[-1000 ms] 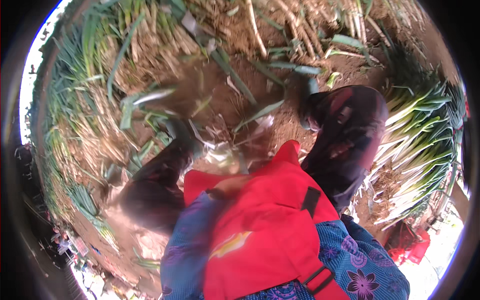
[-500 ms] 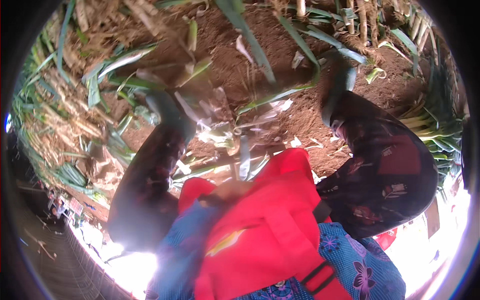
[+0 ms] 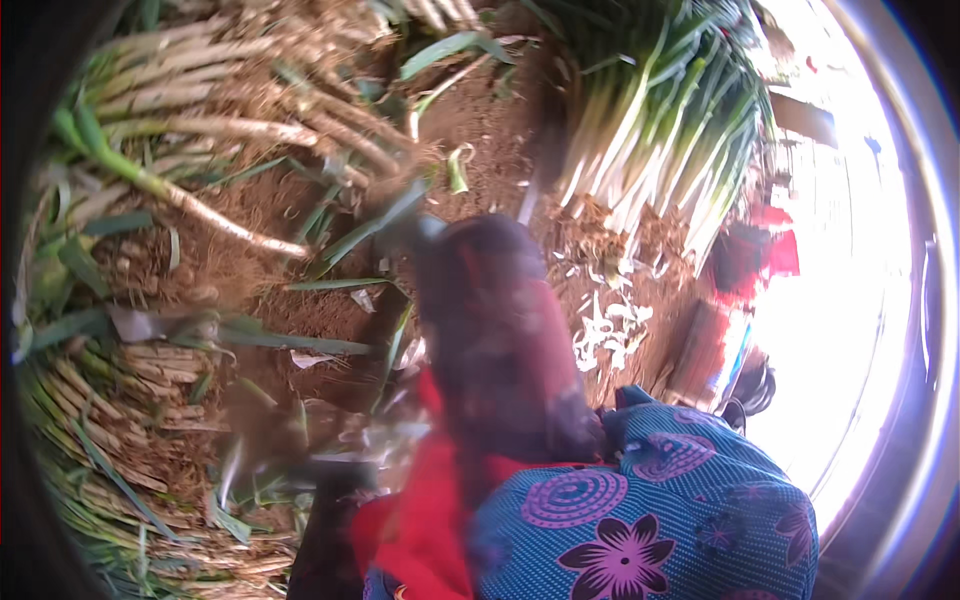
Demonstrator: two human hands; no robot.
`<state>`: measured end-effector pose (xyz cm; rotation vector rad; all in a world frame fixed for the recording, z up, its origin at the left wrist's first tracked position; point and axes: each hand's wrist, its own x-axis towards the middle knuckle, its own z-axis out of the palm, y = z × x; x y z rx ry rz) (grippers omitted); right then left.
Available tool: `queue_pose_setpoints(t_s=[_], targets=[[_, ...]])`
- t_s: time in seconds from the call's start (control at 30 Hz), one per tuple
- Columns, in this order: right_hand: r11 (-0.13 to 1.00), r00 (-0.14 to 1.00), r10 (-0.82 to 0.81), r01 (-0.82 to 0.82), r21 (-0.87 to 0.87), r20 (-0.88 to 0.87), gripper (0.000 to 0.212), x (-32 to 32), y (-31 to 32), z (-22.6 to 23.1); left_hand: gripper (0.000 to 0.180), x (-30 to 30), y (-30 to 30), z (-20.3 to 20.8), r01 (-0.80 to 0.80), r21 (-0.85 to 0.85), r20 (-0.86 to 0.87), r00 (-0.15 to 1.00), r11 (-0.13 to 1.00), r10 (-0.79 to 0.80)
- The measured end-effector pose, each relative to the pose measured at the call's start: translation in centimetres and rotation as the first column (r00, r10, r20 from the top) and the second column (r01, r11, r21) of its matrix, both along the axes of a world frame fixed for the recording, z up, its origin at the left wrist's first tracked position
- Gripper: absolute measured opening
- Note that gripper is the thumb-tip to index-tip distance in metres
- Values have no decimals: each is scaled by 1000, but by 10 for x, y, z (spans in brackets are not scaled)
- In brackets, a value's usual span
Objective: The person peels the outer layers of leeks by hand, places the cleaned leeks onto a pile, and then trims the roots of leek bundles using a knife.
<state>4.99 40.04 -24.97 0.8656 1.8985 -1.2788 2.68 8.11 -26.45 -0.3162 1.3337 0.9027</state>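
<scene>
"Made out the left grip or the right grip?"

"Found neither hand in view; could not tell either as apart, together or clamped on anything."

"Caught anything of the wearer, then?"

"Saw a dark trouser leg (image 3: pixel 495 330) upright in the middle, badly blurred. Noted red cloth (image 3: pixel 415 520) to the near left of the trouser leg, and blue patterned cloth (image 3: pixel 710 500) to its near right, printed with purple rounds and a dark-petalled flower."

"And placed the green onions where?"

"Found a fanned pile of green onions (image 3: pixel 645 130) to the far right of the trouser leg, with white stems and brown roots turned to the near side and green tops pointing away. Spotted more stalks (image 3: pixel 200 75) heaped to the far left of it, and one long stalk (image 3: pixel 230 215) lying to its left, with the root end toward it. Saw another heap (image 3: pixel 150 385) well to its left."

"Noticed anything on the ground?"

"Picked out pale scraps (image 3: pixel 610 330) on brown soil (image 3: pixel 500 175) just right of the trouser leg, and a long green leaf (image 3: pixel 295 341) to its left. Glimpsed a red bundle (image 3: pixel 745 262) farther right of it, too smeared to name more closely."
</scene>
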Motion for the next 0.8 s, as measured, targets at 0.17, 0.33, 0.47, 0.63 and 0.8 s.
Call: queue_pose_setpoints(t_s=[0.17,0.33,0.47,0.63,0.8], targets=[[977,977,-108,139,-160,185,25,94,6,35,43,-35,11,18,70,-16,-101,992,997,-71],[938,960,-137,205,-280,243,25,145,35,21,41,-47,13,25,70,-9,-228,971,998,-70],[879,940,-259,324,-350,221,26,140,71,-7,39,-49,7,35,17,-21,-345,938,1000,-23],[633,646,-753,763,-131,125,31,106,130,-110,38,-60,-30,50,6,11,-596,803,1000,2],[711,704,-697,703,6,135,37,111,160,-181,38,-74,-10,125,-377,-40,-596,752,925,281]])
